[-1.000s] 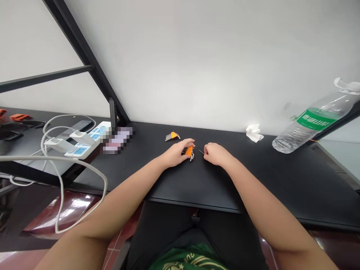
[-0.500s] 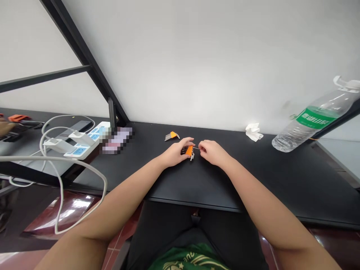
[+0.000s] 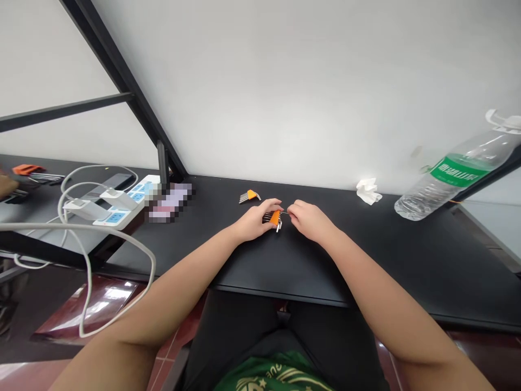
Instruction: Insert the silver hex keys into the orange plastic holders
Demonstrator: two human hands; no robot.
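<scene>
My left hand [image 3: 260, 221] is closed around an orange hex key holder [image 3: 275, 218], thumb below and fingers above. Several metal keys sit in it, their short bent ends sticking out at the right and front. Just to the right, my right hand [image 3: 306, 218] pinches a thin hex key [image 3: 285, 213], whose other end reaches the holder; whether it is seated in a slot I cannot tell. Behind my left hand, a second orange holder with hex keys [image 3: 251, 195] lies flat on the black table [image 3: 280, 266].
To the left lie a white power strip [image 3: 118, 214] with chargers, looped white cables [image 3: 152, 266] and a blurred-out phone-like item [image 3: 171, 202]. Crumpled tissue [image 3: 368, 191] and a large plastic bottle [image 3: 443, 179] stand right. A black metal frame [image 3: 122, 81] rises at left. Another person's hand [image 3: 6, 185] shows at far left.
My right hand has moved slightly left, bringing the thin hex key closer to the orange holder. My left hand stays in place around the holder.
</scene>
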